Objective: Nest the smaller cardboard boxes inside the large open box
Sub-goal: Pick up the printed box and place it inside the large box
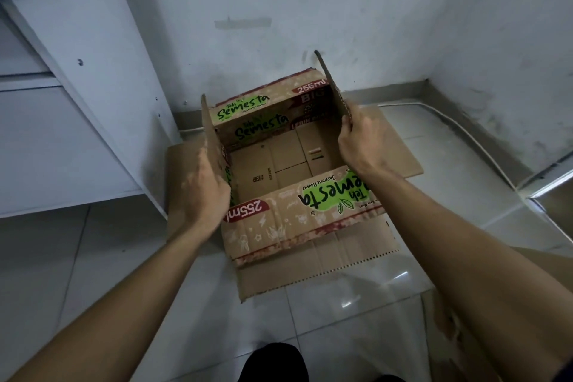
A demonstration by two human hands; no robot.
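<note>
White floor tiles (pixel 341 313) in a wall corner carry the large open box (pixel 279 164), empty inside. Left hand (pixel 203 192) clamps the box's left flap, right hand (pixel 359 143) pinches its right flap, box squarely between them. No smaller boxes clearly visible.

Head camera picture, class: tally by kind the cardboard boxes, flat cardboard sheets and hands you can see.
Open printed box: 1
Flat cardboard sheet under it: 1
Hands: 2, left hand and right hand, each gripping a side flap
Total: 4
</note>
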